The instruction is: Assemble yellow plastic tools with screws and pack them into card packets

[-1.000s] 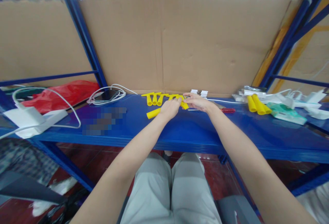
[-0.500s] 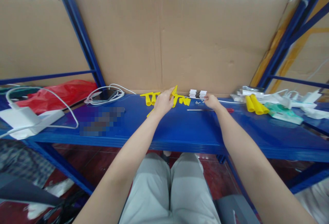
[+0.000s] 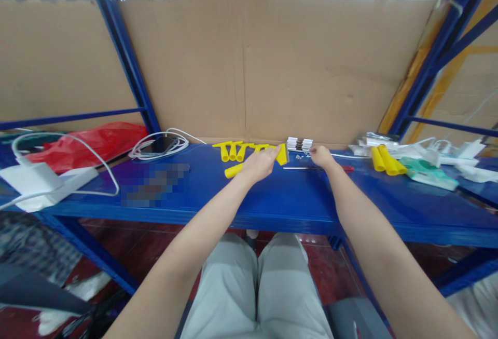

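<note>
My left hand (image 3: 259, 165) is closed around a yellow plastic scraper (image 3: 282, 155). The scraper's flat, flared head points right, and its round handle end sticks out on the left below my palm. Behind this hand lie several yellow T-shaped pieces (image 3: 232, 151) that look like similar scrapers, the rightmost partly covered by it. My right hand (image 3: 320, 156) rests low by a few tiny metal parts (image 3: 299, 157), its fingers pressed together; what they pinch is hidden. A stack of white blocks with dark middles (image 3: 299, 144) stands just left of it. A red-handled screwdriver (image 3: 345, 169) passes beneath my right wrist.
Yellow tubes (image 3: 385, 161) and a green packet (image 3: 428, 173) lie at the right on the blue bench (image 3: 288, 199). At left are a coiled white cable with a phone (image 3: 161, 145), a red bag (image 3: 89, 144) and a white charger (image 3: 31, 180). Cardboard (image 3: 295, 69) walls the back.
My left hand has moved right and slightly down with the scraper, whose head has swung from pointing up to pointing right. My right hand has hardly moved.
</note>
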Tool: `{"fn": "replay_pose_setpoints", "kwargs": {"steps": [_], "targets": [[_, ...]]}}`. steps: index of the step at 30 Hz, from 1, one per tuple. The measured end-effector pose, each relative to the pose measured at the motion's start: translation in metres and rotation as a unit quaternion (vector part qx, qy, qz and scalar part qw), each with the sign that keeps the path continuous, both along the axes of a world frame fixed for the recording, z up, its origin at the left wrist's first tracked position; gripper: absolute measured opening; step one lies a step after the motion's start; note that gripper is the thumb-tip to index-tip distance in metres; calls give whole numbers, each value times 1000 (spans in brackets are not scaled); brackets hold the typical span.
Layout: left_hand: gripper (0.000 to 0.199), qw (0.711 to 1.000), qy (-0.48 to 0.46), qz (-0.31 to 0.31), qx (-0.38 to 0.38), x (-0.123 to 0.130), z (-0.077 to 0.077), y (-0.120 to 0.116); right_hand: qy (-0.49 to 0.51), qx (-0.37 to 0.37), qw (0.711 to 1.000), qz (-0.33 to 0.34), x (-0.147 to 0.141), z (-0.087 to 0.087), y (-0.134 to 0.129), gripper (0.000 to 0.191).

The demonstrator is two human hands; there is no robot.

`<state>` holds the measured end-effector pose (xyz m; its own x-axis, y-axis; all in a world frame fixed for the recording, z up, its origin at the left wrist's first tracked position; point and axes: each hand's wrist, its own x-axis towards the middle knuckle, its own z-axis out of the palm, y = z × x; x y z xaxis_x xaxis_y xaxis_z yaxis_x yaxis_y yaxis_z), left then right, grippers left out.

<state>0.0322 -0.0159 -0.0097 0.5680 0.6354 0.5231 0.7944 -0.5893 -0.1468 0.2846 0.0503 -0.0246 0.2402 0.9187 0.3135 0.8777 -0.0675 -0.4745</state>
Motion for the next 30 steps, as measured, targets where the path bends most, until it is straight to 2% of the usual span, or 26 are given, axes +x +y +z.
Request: {"fn": "replay_pose_setpoints", "kwargs": {"steps": [3,5,6,7,9,10,12,16,30], "targets": [[52,999,41,1,-1,4,-3,-2,52,18,998,25,-9,7,-6,26],[52,998,58,10,-3,6,-4,-2,166,-5,982,88,-17,14,-12,14],[52,998,65,16,-5,6,-5,-1,239,-43,959,144,-21,18,-17,17],[51,997,70,23,-6,6,-5,-1,303,-90,923,219,-27,22,-22,22],[49,996,78,38,-9,6,-6,1,364,-194,847,336,-39,28,-33,29],[48,996,82,45,-10,6,-6,2,366,-233,821,371,-45,30,-37,27],[47,994,89,55,-8,6,-7,3,351,-269,798,410,-55,31,-45,24],[46,993,104,55,7,6,-9,5,326,-295,793,422,-64,27,-47,26],[48,990,122,62,29,8,-15,6,272,-293,802,444,-62,21,-42,41]]}}
